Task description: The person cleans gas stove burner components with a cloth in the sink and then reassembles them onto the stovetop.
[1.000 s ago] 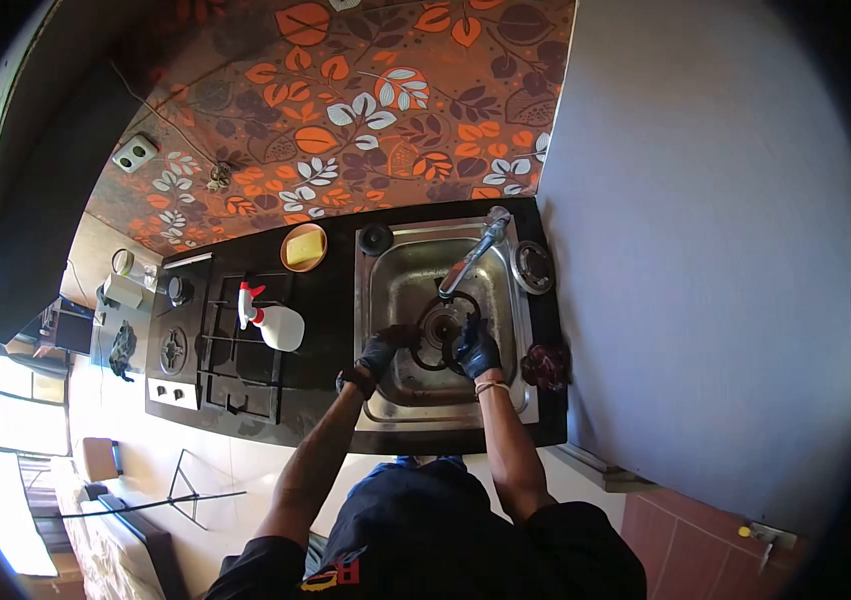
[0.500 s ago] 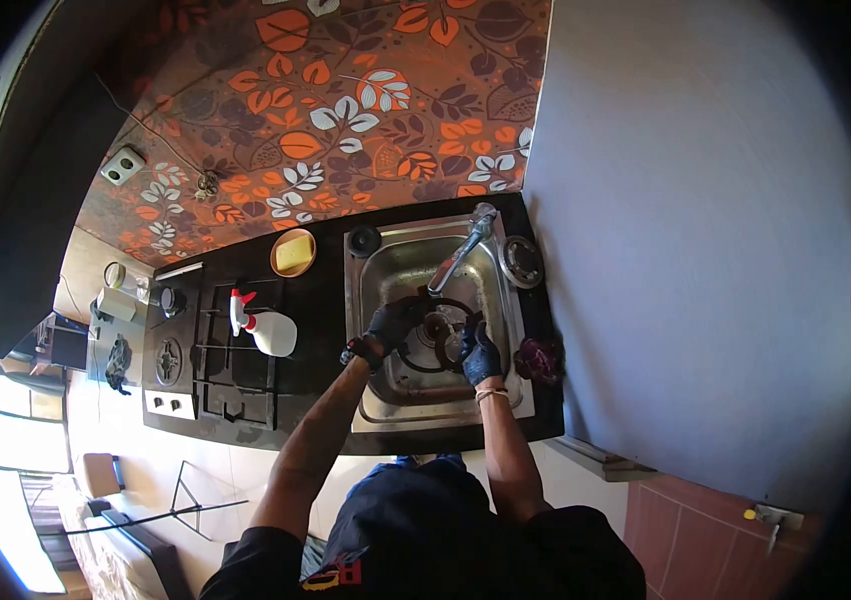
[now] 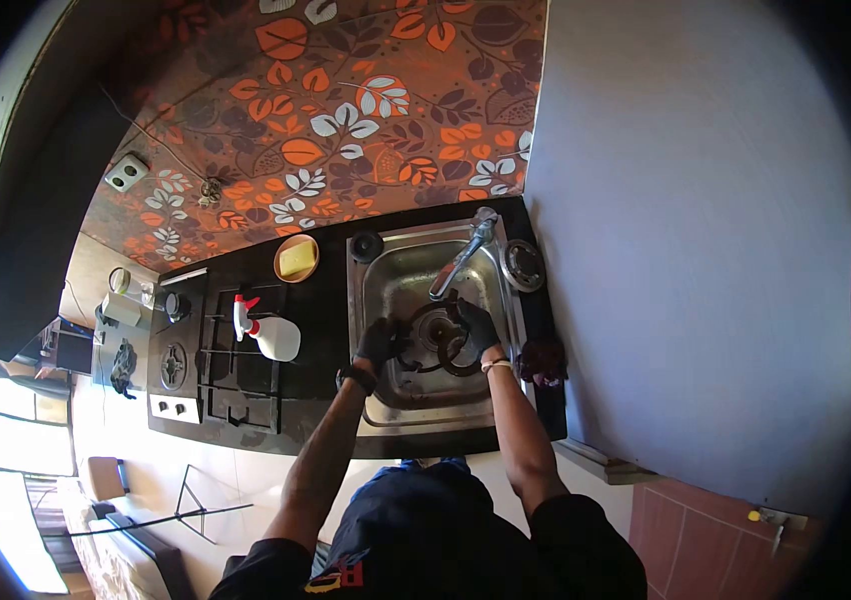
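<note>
Both hands wear dark gloves and are inside the metal sink (image 3: 374,405). A dark ring-shaped piece (image 3: 458,368) lies between them, over the drain, below the faucet (image 3: 466,258). My left hand (image 3: 380,342) grips the left side of the dark piece, its fingers curled and partly lost against the dark metal. My right hand (image 3: 476,324) is closed on the upper right side of the same piece, close under the faucet's spout. The exact outline of the piece is hard to make out.
Left of the sink are a yellow sponge (image 3: 298,259) in a round dish, a white spray bottle (image 3: 278,338) and a stove grate (image 3: 236,375). Round dark parts (image 3: 367,246) (image 3: 524,265) sit at the sink's back corners; a dark red bundle (image 3: 543,362) lies at right.
My right hand has moved up toward the spout. My left hand went up along the ring and came back down to its left side. The dark piece has turned between them.
</note>
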Tool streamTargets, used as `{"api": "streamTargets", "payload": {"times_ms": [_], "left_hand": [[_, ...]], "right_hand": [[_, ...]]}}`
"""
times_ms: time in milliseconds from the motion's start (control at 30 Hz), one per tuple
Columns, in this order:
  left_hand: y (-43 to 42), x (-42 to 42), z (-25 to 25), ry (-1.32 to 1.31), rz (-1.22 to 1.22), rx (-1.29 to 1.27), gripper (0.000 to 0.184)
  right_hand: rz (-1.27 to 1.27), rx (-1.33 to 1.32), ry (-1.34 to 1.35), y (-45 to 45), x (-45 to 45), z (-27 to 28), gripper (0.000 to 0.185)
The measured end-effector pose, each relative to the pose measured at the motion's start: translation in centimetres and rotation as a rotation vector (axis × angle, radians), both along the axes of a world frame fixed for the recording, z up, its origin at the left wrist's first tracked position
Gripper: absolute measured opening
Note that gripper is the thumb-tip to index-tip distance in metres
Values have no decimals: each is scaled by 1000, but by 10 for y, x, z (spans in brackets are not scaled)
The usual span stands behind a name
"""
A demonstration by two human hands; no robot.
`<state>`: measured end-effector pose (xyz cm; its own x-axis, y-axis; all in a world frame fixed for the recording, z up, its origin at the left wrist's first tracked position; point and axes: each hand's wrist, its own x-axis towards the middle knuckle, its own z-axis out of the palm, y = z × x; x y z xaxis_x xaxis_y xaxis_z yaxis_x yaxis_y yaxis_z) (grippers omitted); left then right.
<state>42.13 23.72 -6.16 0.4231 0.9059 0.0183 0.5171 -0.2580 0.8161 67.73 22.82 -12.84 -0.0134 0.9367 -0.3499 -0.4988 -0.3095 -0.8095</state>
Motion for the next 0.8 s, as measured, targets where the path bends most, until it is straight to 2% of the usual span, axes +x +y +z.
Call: {"api": "streamTargets", "payload": {"times_ms": [67,167,233,300,333,400,467,567,667,767,800], "left_hand": [[-25,5,20,-837,387,-865,23],[-30,-19,-24,590,-115,468,22],[-29,-28,-92,-368,133,-137,21],[-32,-25,-86,-535,210,-204,26],[-38,-16,-36,-219,164,29,31],[-42,-7,13,136,106,281,35],[-43,-5,24,208,88,327,31],[-30,-16,-9,340,21,368,23],[-24,-15,-7,102,38,63,27],[-33,37,66,179,27,103,27],[-30,48,67,281,7,102,26]], "right_hand": [[57,106,-62,7,-5,21,29],[184,205,-181,20,-10,43,29],[235,208,-184,25,-12,57,29],[237,169,-101,26,-17,76,27],[250,180,-96,26,-17,75,27],[273,203,-87,29,-15,69,26],[272,172,-57,27,-14,64,27],[317,167,-51,21,-8,80,27],[390,192,-160,19,-7,89,26],[496,206,-285,25,-10,89,23],[536,208,-323,27,-12,89,22]]}}
